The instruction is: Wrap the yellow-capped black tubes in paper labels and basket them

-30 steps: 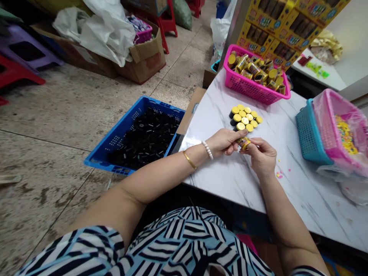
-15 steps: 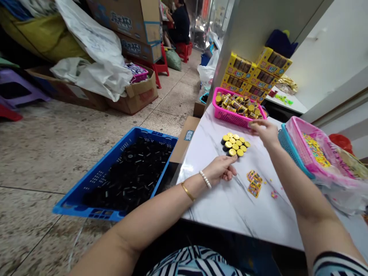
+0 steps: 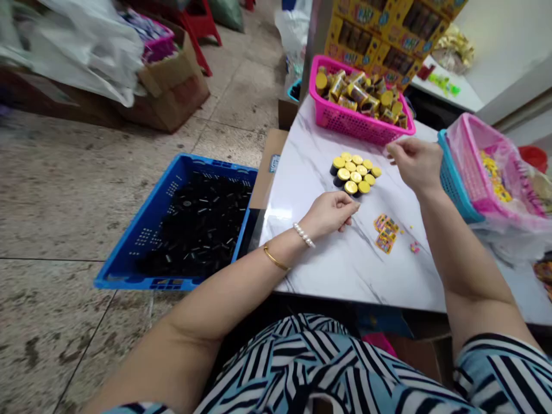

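Observation:
A cluster of small black tubs with yellow lids [image 3: 356, 177] stands upright on the white marble-look table [image 3: 328, 270]. Just in front of it is my left hand [image 3: 334, 211], its thumb and forefinger pinched together and the other fingers curled. Anything in that pinch is too small to make out. My right hand [image 3: 416, 162] hovers right of the tubs, near the front corner of the pink basket [image 3: 357, 122]. Its fingers are closed toward the thumb, and what they hold, if anything, is hidden. Between my forearms lie several printed orange stickers [image 3: 385, 234].
Yellow-wrapped tubs [image 3: 362, 95] fill the pink basket, with stacked yellow boxes [image 3: 366, 43] behind. To the right are a blue basket [image 3: 459, 184] and a plastic-lined pink basket [image 3: 476, 167] with yellow bits. A blue crate [image 3: 172, 172] of black pieces stands left. Pink crumbs [image 3: 414, 247] lie near the stickers.
The view has tilted downward. My left hand has drawn slightly away from the front tubs, its fingers now pinched. My right hand has come back a little from the pink basket's edge.

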Tool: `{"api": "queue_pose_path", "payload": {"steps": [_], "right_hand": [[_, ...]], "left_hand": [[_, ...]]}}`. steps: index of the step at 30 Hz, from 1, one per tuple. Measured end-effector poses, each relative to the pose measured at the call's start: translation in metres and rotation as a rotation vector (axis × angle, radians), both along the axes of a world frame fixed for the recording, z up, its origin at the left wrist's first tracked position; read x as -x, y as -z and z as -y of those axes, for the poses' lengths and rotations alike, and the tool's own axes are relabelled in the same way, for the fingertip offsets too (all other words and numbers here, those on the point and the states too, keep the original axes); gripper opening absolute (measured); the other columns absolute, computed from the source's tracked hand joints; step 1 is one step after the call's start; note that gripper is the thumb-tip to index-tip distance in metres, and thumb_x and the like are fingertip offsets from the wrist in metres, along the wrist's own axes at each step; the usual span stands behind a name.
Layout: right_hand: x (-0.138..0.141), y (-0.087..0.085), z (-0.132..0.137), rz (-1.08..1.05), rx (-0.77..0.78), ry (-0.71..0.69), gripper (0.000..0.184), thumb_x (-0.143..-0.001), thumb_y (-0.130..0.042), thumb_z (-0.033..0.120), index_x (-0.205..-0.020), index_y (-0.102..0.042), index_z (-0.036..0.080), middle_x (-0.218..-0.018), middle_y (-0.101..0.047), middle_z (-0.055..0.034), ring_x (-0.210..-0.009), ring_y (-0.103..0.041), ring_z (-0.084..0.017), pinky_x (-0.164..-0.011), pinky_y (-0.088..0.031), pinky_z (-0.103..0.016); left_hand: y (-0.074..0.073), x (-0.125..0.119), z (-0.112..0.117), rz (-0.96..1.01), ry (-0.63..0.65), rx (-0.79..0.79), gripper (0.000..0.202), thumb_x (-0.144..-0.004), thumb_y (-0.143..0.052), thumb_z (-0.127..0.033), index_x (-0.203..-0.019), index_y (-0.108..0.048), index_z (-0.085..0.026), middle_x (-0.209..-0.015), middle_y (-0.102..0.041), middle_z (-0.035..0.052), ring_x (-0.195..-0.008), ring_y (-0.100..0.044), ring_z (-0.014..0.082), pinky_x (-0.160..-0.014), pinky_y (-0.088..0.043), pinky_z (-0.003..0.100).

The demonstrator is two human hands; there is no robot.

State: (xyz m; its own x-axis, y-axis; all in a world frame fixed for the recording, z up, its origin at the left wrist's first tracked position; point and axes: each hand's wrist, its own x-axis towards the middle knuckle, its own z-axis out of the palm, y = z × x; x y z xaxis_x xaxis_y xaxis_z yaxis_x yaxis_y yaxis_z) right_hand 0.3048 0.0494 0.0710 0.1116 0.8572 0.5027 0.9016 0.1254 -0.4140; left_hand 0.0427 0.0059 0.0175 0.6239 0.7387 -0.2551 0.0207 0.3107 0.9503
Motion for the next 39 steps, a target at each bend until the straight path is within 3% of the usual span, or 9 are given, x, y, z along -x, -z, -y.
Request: {"api": "queue_pose_path", "payload": {"steps": [2, 5, 7, 10, 15, 24, 29, 34, 39], "right_hand": [[0.003, 0.019, 0.072, 0.038, 0.031, 0.109, 0.022, -0.093, -0.069, 0.036, -0.087, -0.081, 0.019, -0.077, -0.077, -0.004, -0.071, -0.071, -0.018, -0.067, -0.054, -0.032], [0.01, 0.046, 0.158, 0.076, 0.2, 0.065, 0.014, -0.087, -0.078, 0.035, -0.093, -0.083, 0.023, -0.09, -0.079, -0.0045, -0.071, -0.069, -0.018, -0.067, -0.053, -0.033], [0.013, 0.064, 0.192, 0.097, 0.227, 0.055, 0.015, -0.085, -0.082, 0.037, -0.095, -0.084, 0.025, -0.096, -0.079, -0.006, -0.078, -0.07, -0.02, -0.072, -0.054, -0.035], [0.016, 0.086, 0.214, 0.007, 0.194, 0.066, 0.012, -0.09, -0.079, 0.036, -0.089, -0.082, 0.024, -0.09, -0.076, -0.0056, -0.083, -0.069, -0.021, -0.076, -0.055, -0.037], [0.02, 0.098, 0.211, 0.002, 0.152, 0.064, 0.013, -0.093, -0.074, 0.03, -0.082, -0.074, 0.022, -0.083, -0.069, -0.0045, -0.08, -0.064, -0.021, -0.077, -0.053, -0.038], [0.019, 0.11, 0.21, -0.041, 0.025, 0.12, 0.026, -0.088, -0.081, 0.04, -0.106, -0.075, 0.022, -0.096, -0.072, -0.0062, -0.085, -0.065, -0.022, -0.08, -0.056, -0.041], [0.011, 0.116, 0.208, 0.006, -0.013, 0.1, 0.012, -0.092, -0.075, 0.032, -0.084, -0.076, 0.023, -0.087, -0.074, -0.0049, -0.089, -0.069, -0.024, -0.089, -0.056, -0.045], [0.018, 0.085, 0.187, -0.01, -0.208, 0.103, 0.008, -0.091, -0.077, 0.031, -0.096, -0.083, 0.027, -0.092, -0.072, -0.0046, -0.088, -0.069, -0.022, -0.082, -0.058, -0.041], [0.053, 0.044, 0.141, 0.175, -0.345, -0.193, 0.018, -0.088, -0.081, 0.024, -0.103, -0.084, 0.034, -0.093, -0.07, -0.0041, -0.087, -0.067, -0.02, -0.077, -0.056, -0.037]], "left_hand": [[0.001, 0.0, 0.004, -0.083, 0.11, -0.176, 0.022, -0.096, -0.067, -0.024, -0.076, -0.062, -0.016, -0.057, -0.061, -0.0031, -0.041, -0.051, 0.0059, -0.047, -0.037, 0.02], [0.004, -0.001, 0.009, -0.148, 0.18, -0.363, 0.024, -0.094, -0.068, -0.028, -0.073, -0.065, -0.016, -0.057, -0.062, -0.0025, -0.045, -0.054, 0.0071, -0.052, -0.038, 0.022], [0.007, -0.003, 0.009, -0.166, 0.173, -0.414, 0.025, -0.093, -0.067, -0.03, -0.073, -0.065, -0.017, -0.057, -0.063, -0.0021, -0.046, -0.054, 0.0075, -0.055, -0.039, 0.022], [0.012, -0.006, 0.008, -0.184, 0.166, -0.446, 0.026, -0.092, -0.068, -0.033, -0.072, -0.065, -0.017, -0.058, -0.065, -0.0015, -0.045, -0.054, 0.0078, -0.056, -0.04, 0.023], [0.021, -0.01, 0.009, -0.204, 0.158, -0.443, 0.025, -0.091, -0.068, -0.037, -0.075, -0.067, -0.017, -0.06, -0.066, -0.0011, -0.044, -0.054, 0.0085, -0.052, -0.039, 0.022], [0.02, -0.009, 0.008, -0.188, 0.084, -0.464, 0.026, -0.09, -0.069, -0.039, -0.076, -0.068, -0.017, -0.06, -0.066, -0.001, -0.043, -0.054, 0.0075, -0.05, -0.038, 0.02], [0.018, -0.01, 0.01, -0.138, 0.091, -0.426, 0.024, -0.09, -0.07, -0.036, -0.077, -0.067, -0.016, -0.06, -0.065, -0.0013, -0.043, -0.053, 0.0069, -0.049, -0.038, 0.02], [0.013, -0.011, 0.009, 0.012, 0.078, -0.231, 0.036, -0.091, -0.074, -0.048, -0.078, -0.068, -0.014, -0.063, -0.064, 0.0, -0.045, -0.051, 0.0059, -0.046, -0.037, 0.02], [0.01, -0.006, 0.005, 0.22, 0.081, -0.074, 0.055, -0.079, -0.08, -0.067, -0.088, -0.074, -0.013, -0.088, -0.072, 0.0075, -0.063, -0.058, 0.0082, -0.049, -0.038, 0.019]]}}
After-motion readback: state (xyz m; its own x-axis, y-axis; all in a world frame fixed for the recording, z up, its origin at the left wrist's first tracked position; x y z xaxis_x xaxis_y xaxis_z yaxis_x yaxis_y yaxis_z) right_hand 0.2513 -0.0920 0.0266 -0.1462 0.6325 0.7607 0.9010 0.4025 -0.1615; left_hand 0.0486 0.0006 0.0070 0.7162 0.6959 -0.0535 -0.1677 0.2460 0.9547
